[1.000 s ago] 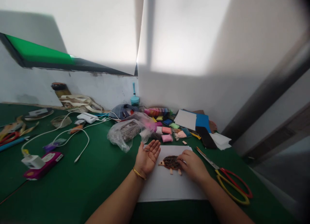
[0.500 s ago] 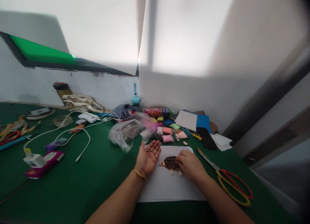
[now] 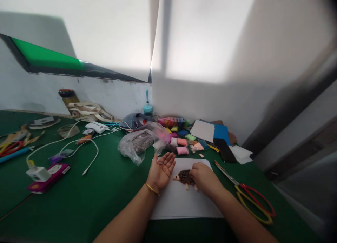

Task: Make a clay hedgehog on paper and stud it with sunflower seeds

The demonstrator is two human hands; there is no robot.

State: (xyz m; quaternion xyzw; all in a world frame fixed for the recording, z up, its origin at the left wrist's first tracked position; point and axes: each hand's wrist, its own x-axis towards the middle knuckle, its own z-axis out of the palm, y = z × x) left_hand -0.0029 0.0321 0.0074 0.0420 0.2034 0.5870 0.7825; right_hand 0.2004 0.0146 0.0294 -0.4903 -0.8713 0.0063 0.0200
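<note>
A hedgehog figure (image 3: 183, 176) with a dark, spiky brown body, pale snout and pale feet lies on white paper (image 3: 179, 204). My right hand (image 3: 204, 176) bends over its rear end, fingertips pinched together against the back. Whatever those fingers hold is hidden. To the left of the hedgehog, my left hand (image 3: 161, 171) is turned palm up, fingers stretched out. A few small slender bits (image 3: 160, 162) rest at the base of its fingers, too small to name.
Red-and-yellow-handled scissors (image 3: 243, 190) lie right of the paper. Behind it are a clear plastic bag (image 3: 138, 144) of dark pieces, coloured clay packets (image 3: 182, 150) and a yellow cutter (image 3: 213, 148). A magenta power strip (image 3: 50, 178) and white cables (image 3: 97, 153) occupy the left.
My right hand has shifted very slightly up and left over the hedgehog's back. The left hand stays palm up in the same place.
</note>
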